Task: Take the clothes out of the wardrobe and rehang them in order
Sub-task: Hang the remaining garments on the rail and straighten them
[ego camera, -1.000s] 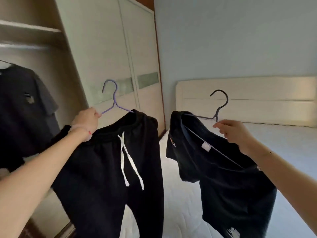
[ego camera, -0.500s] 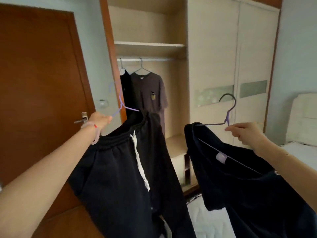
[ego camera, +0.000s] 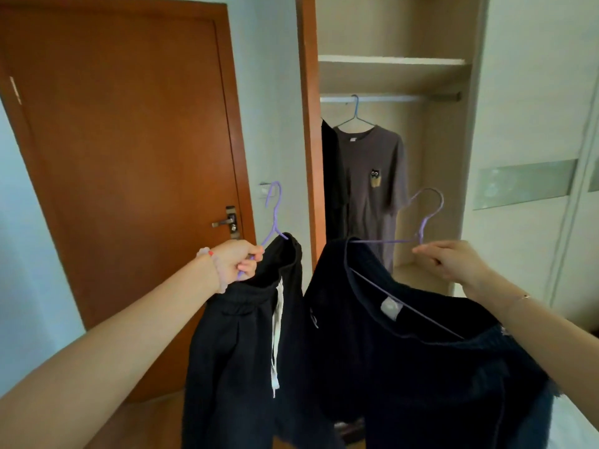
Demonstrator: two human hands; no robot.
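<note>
My left hand (ego camera: 238,262) grips a purple hanger (ego camera: 274,211) that carries black drawstring trousers (ego camera: 246,358) with a white cord. My right hand (ego camera: 453,260) holds a second purple hanger (ego camera: 424,222) by its shoulder, with a dark navy shirt (ego camera: 421,367) draped on it. Both garments hang in front of the open wardrobe (ego camera: 392,76). Inside, a grey T-shirt (ego camera: 372,189) with a small owl patch hangs from the rail (ego camera: 389,98) on a blue hanger. A black garment (ego camera: 332,189) hangs at its left, partly hidden by the wardrobe frame.
A brown wooden door (ego camera: 129,157) with a metal handle (ego camera: 225,222) stands shut on the left. The pale sliding wardrobe door (ego camera: 534,157) fills the right. A corner of the white bed (ego camera: 577,426) shows at bottom right. Wooden floor lies below.
My view has swung left from the bed to face the wardrobe and door. Both hands still hold their hangers, now nearer the wardrobe opening.
</note>
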